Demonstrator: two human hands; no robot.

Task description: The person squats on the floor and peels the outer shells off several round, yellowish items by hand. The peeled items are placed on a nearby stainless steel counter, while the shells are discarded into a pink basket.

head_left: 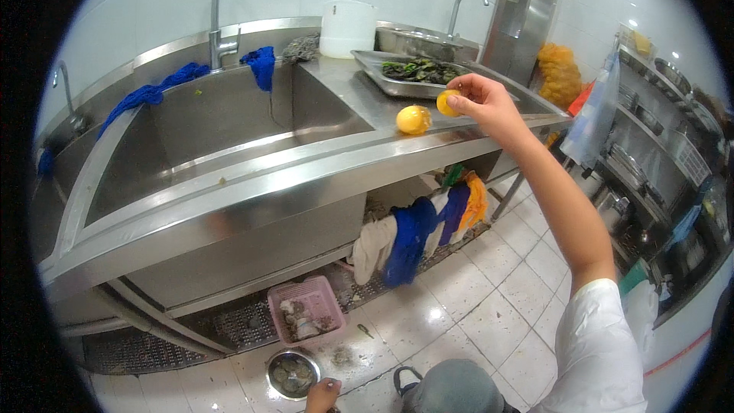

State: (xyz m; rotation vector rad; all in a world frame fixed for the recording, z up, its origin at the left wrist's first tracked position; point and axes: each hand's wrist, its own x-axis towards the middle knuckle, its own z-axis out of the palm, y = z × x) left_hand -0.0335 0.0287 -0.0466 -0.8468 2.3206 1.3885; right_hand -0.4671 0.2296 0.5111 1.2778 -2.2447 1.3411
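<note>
My right hand (pixel 479 104) pinches a small yellow round piece (pixel 448 103), apparently fruit, between thumb and fingertips above the steel counter. Just left of it, a second yellow round piece (pixel 413 120) with a glossy right side rests near the counter's front edge. Behind my fingers stands a metal tray (pixel 395 89) with dark green leaves (pixel 421 70) in it. Low at the bottom of the view, my left hand (pixel 324 394) is partly cut off by the frame. It appears beside a small steel bowl (pixel 293 374) on the floor; its grip is unclear.
A deep steel sink (pixel 223 109) with a tap (pixel 215 23) lies left, blue cloths (pixel 152 92) over its edge. A white bucket (pixel 347 30) stands behind the tray. Cloths (pixel 410 241) hang below the counter, near a pink basket (pixel 307 298). Shelves (pixel 648 120) stand right.
</note>
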